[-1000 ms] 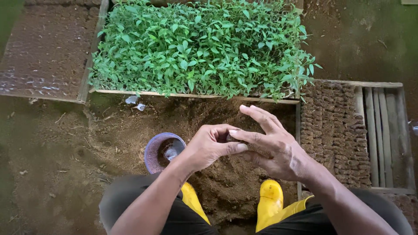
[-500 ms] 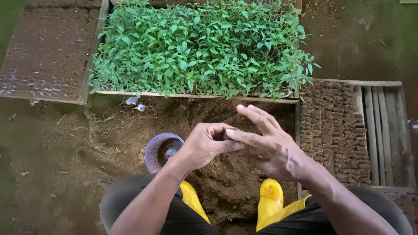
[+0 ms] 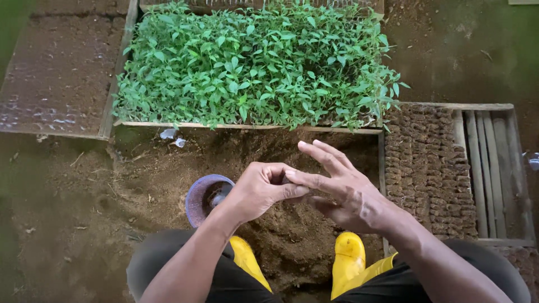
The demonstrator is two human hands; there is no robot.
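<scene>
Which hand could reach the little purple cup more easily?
Probably the left hand. The purple cup sits on the soil just beside its wrist, on the left side. The right hand, fingers spread and touching the left one, lies further off, toward the wooden tray of soil blocks.

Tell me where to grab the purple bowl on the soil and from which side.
Take the bowl by its left rim, coming from above and from the left. Its mouth faces up and that arc of the rim is bare and in full view, while the left hand and forearm cover its right edge. The thin rim looks suited to a pinch, thumb inside. Something pale lies in it, so keeping it level seems wise.
</scene>
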